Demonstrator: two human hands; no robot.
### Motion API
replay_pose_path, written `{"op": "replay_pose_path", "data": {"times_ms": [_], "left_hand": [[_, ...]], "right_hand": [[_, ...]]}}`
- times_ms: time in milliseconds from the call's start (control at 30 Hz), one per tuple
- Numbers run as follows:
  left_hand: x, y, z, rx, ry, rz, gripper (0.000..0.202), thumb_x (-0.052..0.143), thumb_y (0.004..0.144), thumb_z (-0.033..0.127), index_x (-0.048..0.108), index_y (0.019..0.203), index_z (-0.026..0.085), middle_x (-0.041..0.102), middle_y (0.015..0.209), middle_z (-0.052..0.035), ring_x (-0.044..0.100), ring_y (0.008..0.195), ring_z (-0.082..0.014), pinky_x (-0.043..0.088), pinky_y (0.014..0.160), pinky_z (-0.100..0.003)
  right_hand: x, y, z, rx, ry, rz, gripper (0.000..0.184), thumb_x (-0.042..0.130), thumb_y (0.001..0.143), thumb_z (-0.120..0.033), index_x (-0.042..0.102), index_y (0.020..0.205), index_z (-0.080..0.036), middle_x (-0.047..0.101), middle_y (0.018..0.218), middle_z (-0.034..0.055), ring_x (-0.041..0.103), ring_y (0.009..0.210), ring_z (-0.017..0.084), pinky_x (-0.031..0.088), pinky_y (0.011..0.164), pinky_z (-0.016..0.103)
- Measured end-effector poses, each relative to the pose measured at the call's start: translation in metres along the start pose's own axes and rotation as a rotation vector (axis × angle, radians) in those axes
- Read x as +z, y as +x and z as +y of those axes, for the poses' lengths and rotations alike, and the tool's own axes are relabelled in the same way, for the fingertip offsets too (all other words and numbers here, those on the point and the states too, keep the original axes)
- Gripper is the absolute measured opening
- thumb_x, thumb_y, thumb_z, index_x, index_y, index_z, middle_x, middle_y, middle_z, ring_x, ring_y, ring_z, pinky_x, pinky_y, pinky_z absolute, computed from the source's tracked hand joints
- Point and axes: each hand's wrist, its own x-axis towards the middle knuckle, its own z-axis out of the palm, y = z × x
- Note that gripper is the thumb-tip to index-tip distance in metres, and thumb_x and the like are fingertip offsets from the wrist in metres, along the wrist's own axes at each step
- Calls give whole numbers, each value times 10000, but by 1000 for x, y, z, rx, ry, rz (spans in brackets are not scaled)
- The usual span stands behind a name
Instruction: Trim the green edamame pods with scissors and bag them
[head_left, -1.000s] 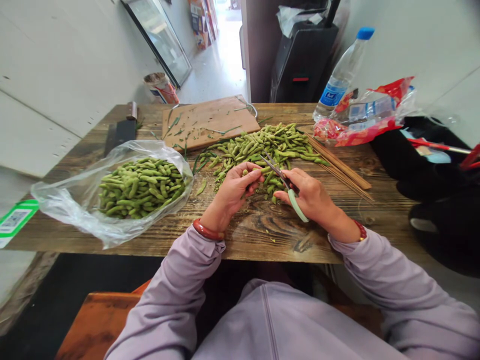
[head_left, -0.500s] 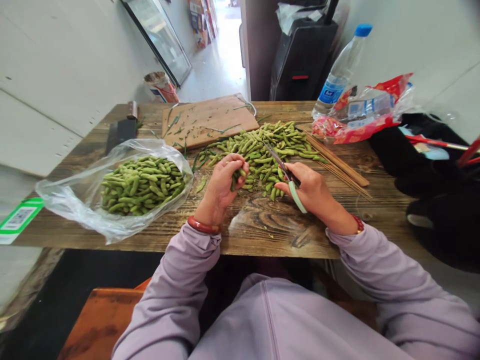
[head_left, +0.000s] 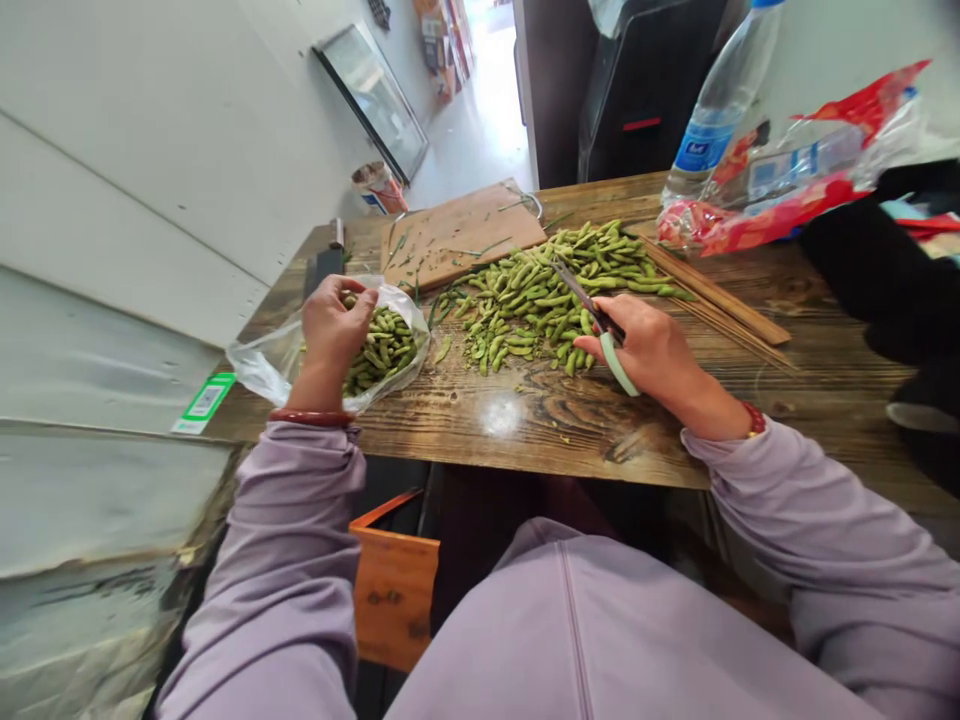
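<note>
My left hand (head_left: pixel 337 325) is over the clear plastic bag (head_left: pixel 262 358), its fingers curled round what look like edamame pods, a bit of green showing between thumb and fingers. Inside the bag is a heap of green pods (head_left: pixel 384 350), partly covered by that hand. My right hand (head_left: pixel 645 345) grips a pair of scissors (head_left: pixel 616 365) with pale green handles. The dark blades point away to the upper left, over a loose pile of edamame pods (head_left: pixel 517 300) on the wooden table (head_left: pixel 450 430).
A cutting board (head_left: pixel 457 235) with green scraps lies behind the pile. Wooden sticks (head_left: pixel 727 310) lie to the right. Beyond them stand a water bottle (head_left: pixel 709 140) and red-and-clear plastic packaging (head_left: pixel 810 200). A dark-bladed knife (head_left: pixel 326 262) lies behind the bag.
My left hand has moved left from in front of the pile to above the bag. My right hand still holds the scissors over the pile. The view has turned left.
</note>
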Motion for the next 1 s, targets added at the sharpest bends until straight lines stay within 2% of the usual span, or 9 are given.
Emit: {"op": "replay_pose_path", "data": {"times_ms": [100, 200, 400, 533, 633, 733, 833, 900, 1000], "left_hand": [[-15, 0, -3, 48, 254, -28, 361, 817, 693, 242, 651, 987, 115, 647, 938, -47, 510, 788, -126, 443, 771, -262], [-6, -13, 15, 122, 206, -122, 269, 716, 810, 321, 673, 989, 126, 675, 984, -66, 562, 825, -145, 482, 801, -288], [69, -47, 65, 342, 103, -372, 181, 627, 849, 296, 740, 869, 157, 672, 829, -63, 601, 783, -183, 493, 758, -322], [119, -66, 104, 480, 25, -502, 178, 610, 878, 256, 748, 907, 147, 663, 846, -71, 604, 783, -185, 494, 768, -335], [141, -83, 141, 684, 89, -565, 186, 607, 902, 243, 743, 976, 141, 674, 953, -114, 623, 928, -236, 499, 883, -391], [155, -101, 170, 911, 192, -711, 234, 640, 894, 288, 728, 1072, 164, 663, 1132, -133, 596, 1080, -294, 487, 952, -441], [171, -110, 177, 1059, 229, -784, 274, 574, 936, 263, 696, 1164, 171, 636, 1249, -141, 581, 1141, -303, 494, 939, -428], [181, -107, 170, 1068, 255, -759, 318, 428, 982, 153, 682, 1173, 158, 639, 1249, -144, 591, 1133, -261, 487, 953, -390], [187, -94, 154, 1018, 293, -753, 328, 374, 977, 107, 687, 1076, 101, 657, 1164, -176, 610, 1094, -257, 474, 988, -394]], "right_hand": [[-1, 1, 2, 4, 32, 24, 400, 655, 907, -490, 646, 1212, -232, 703, 1048, 125, 674, 947, 330, 551, 795, 464], [-2, 3, 5, 7, 62, 45, 373, 675, 896, -464, 652, 1202, -253, 701, 1060, 120, 673, 970, 334, 550, 839, 492], [-7, 10, 18, 52, 75, 113, 328, 693, 885, -475, 664, 1147, -279, 701, 942, 80, 665, 905, 301, 546, 841, 485], [-15, 16, 28, 114, 39, 205, 303, 681, 895, -481, 665, 1094, -254, 690, 883, 67, 651, 842, 263, 531, 821, 450], [-19, 19, 30, 143, 40, 233, 323, 668, 895, -498, 663, 1091, -242, 686, 870, 62, 656, 827, 265, 527, 809, 453], [-18, 19, 28, 156, 32, 210, 328, 657, 897, -498, 663, 1125, -262, 693, 874, 57, 670, 854, 273, 536, 826, 454], [-17, 18, 25, 156, 14, 194, 326, 641, 903, -504, 663, 1137, -278, 702, 891, 60, 676, 858, 277, 545, 823, 449], [-16, 18, 25, 141, 16, 173, 336, 633, 906, -507, 661, 1147, -275, 703, 897, 67, 677, 850, 278, 548, 803, 443], [-15, 17, 24, 123, 18, 151, 351, 620, 914, -512, 656, 1161, -265, 706, 908, 76, 678, 862, 284, 545, 806, 446]]}}
